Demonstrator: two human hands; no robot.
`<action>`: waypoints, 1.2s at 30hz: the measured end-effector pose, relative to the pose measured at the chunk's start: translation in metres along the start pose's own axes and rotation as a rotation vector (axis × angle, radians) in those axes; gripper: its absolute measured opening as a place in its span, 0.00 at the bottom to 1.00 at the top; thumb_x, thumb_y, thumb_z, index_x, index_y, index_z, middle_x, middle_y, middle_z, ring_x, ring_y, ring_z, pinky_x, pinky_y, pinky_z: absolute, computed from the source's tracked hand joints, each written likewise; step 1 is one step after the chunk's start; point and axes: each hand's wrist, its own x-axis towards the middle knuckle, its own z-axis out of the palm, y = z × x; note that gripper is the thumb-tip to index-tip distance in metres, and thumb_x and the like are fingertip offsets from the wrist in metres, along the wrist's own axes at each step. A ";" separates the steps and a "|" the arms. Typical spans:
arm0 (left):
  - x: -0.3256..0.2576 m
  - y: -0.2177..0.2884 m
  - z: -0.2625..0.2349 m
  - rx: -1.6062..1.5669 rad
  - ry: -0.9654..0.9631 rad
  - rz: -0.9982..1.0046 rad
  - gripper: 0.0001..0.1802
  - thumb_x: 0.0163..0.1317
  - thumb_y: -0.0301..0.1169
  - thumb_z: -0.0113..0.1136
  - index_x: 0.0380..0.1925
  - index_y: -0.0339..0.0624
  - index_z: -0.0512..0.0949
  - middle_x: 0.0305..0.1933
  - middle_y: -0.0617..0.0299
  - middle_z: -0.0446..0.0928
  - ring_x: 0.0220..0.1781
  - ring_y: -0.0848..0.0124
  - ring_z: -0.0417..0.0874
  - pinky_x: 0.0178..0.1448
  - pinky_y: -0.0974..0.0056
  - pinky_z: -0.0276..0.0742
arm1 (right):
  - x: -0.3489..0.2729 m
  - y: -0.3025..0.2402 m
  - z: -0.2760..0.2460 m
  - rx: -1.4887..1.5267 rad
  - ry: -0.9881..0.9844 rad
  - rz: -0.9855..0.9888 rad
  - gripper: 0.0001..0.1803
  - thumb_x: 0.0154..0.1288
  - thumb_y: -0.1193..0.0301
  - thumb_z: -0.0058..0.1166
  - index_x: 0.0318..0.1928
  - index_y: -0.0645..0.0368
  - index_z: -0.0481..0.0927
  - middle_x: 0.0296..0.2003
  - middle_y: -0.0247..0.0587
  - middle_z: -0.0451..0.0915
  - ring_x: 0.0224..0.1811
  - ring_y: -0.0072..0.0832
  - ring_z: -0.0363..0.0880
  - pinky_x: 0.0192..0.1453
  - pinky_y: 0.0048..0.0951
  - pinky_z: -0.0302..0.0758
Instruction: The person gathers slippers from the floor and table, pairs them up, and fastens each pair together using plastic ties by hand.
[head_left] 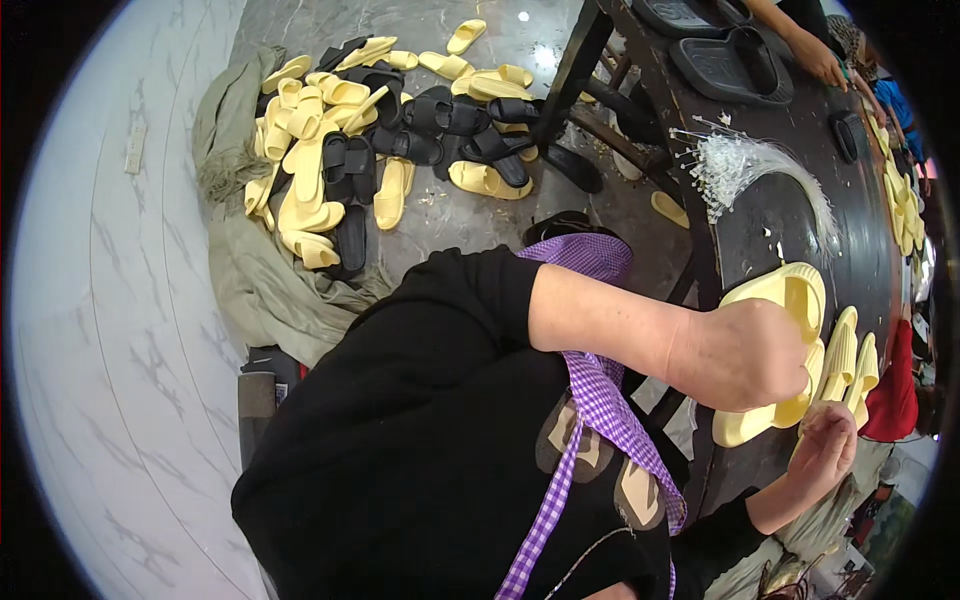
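My left hand is closed over a pair of pale yellow slippers on the dark table. Its back faces up and hides the fingers and whatever they may hold. Below it in the view, my right hand has its fingers curled together beside the slippers' lower edge. Anything between those fingers is too small or hidden to make out. More yellow slippers stand on edge just right of the pair. Farther up the table lies a bundle of thin white plastic tag strands with small heads.
Large black slippers lie at the table's upper end, near another person's hand. More yellow slippers line the far right side. Yellow and black slippers are heaped on the floor, partly on a grey-green cloth.
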 end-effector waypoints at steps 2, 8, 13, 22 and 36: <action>-0.007 0.001 -0.002 0.059 -0.022 0.019 0.05 0.39 0.29 0.54 0.13 0.42 0.69 0.17 0.60 0.72 0.22 0.65 0.77 0.28 0.64 0.73 | -0.006 0.012 -0.011 0.051 0.052 0.077 0.14 0.68 0.68 0.40 0.34 0.67 0.73 0.25 0.36 0.68 0.25 0.20 0.61 0.29 0.18 0.56; -0.026 0.003 -0.002 0.083 -0.104 -0.003 0.06 0.40 0.29 0.53 0.14 0.42 0.68 0.16 0.62 0.71 0.20 0.66 0.76 0.25 0.64 0.71 | -0.021 0.028 -0.018 -0.123 0.159 0.169 0.10 0.66 0.71 0.45 0.34 0.66 0.75 0.23 0.31 0.69 0.24 0.17 0.61 0.28 0.17 0.56; -0.019 0.003 0.002 0.021 -0.174 0.013 0.06 0.39 0.28 0.54 0.17 0.43 0.67 0.15 0.64 0.67 0.18 0.68 0.73 0.22 0.65 0.68 | -0.020 0.020 -0.023 -0.554 0.330 0.410 0.08 0.58 0.72 0.51 0.28 0.65 0.78 0.20 0.29 0.70 0.23 0.16 0.65 0.28 0.17 0.61; -0.007 -0.004 0.022 0.269 -0.393 0.054 0.07 0.43 0.23 0.51 0.14 0.44 0.64 0.12 0.62 0.63 0.15 0.67 0.69 0.21 0.64 0.63 | -0.025 0.032 -0.025 -0.328 0.332 0.325 0.10 0.62 0.73 0.49 0.38 0.67 0.78 0.24 0.31 0.74 0.25 0.15 0.70 0.30 0.16 0.68; -0.006 0.005 0.052 0.379 -0.518 0.142 0.07 0.43 0.23 0.53 0.15 0.43 0.65 0.11 0.62 0.63 0.15 0.67 0.70 0.20 0.65 0.65 | -0.060 0.040 -0.044 -0.285 0.411 0.311 0.10 0.62 0.72 0.48 0.37 0.67 0.78 0.21 0.30 0.73 0.24 0.15 0.69 0.29 0.15 0.67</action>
